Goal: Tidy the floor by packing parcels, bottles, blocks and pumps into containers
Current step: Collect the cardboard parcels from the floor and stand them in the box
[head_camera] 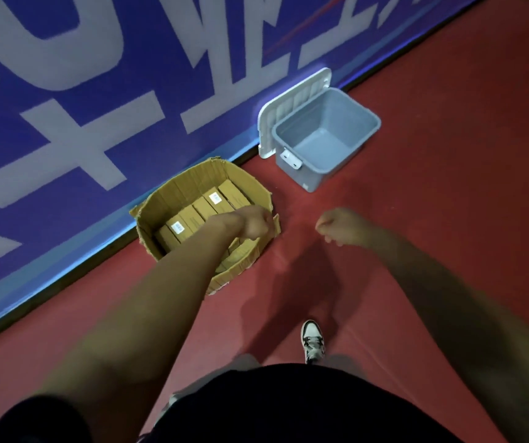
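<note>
An open cardboard box [173, 190] sits on the red floor against the blue wall. Several brown parcels [192, 215] lie packed side by side inside it, two with white barcode labels. My left hand [255, 223] hovers over the box's right side, fingers curled shut with nothing seen in them. My right hand [343, 227] hangs above the bare floor to the right of the box, also curled shut and holding nothing. A grey plastic bin [323, 135] stands further back right, empty inside, with its white lid [292, 103] leaning against the wall behind it.
A blue wall banner [96, 91] with large white characters runs diagonally along the floor edge. Red floor [448, 155] stretches to the right. My shoe [312, 340] stands on the floor below the hands.
</note>
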Available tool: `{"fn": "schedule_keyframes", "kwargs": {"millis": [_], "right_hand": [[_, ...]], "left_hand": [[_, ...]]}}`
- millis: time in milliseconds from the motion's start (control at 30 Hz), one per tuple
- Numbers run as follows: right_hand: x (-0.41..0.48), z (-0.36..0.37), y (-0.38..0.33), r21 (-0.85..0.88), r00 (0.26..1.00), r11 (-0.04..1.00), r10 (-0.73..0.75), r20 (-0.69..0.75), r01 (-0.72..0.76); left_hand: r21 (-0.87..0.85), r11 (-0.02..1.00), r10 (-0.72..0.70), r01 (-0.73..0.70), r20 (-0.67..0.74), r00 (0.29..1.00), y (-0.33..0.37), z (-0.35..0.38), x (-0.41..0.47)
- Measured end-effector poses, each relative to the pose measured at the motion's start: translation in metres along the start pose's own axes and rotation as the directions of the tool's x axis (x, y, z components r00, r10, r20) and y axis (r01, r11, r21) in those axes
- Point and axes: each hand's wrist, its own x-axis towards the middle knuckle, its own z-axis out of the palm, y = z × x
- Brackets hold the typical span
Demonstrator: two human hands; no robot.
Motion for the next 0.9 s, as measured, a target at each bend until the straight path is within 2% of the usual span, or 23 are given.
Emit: {"fn": "schedule_keyframes", "kwargs": {"millis": [100,233,467,567,667,800,900], "right_hand": [[-0.033,0.027,0.001,0.024,0.997,0.997,0.076,-0.018,-0.076],[-0.076,0.067,0.000,0.059,0.974,0.975,0.216,-0.061,-0.212],[-0.149,0.136,0.018,0.223,0.905,0.908,0.393,-0.161,-0.355],[-0.190,0.161,0.035,0.310,0.860,0.858,0.476,-0.184,-0.409],[-0.236,0.189,0.052,0.417,0.808,0.783,0.565,-0.169,-0.460],[-0.298,0.239,0.072,0.568,0.715,0.651,0.683,-0.149,-0.504],[-0.344,0.285,0.074,0.650,0.651,0.559,0.748,-0.128,-0.515]], "left_hand": [[0.112,0.985,0.125,-0.131,0.055,0.991,0.006,0.004,-0.017],[0.126,0.958,0.236,-0.256,0.155,0.959,0.009,0.023,-0.038],[0.251,0.860,0.354,-0.444,0.334,0.874,0.021,0.078,-0.063],[0.218,0.840,0.377,-0.497,0.424,0.823,0.035,0.112,-0.069],[0.276,0.755,0.397,-0.595,0.529,0.750,0.058,0.149,-0.083],[0.348,0.586,0.432,-0.732,0.630,0.645,0.091,0.206,-0.115],[0.344,0.486,0.441,-0.804,0.697,0.565,0.102,0.251,-0.158]]}}
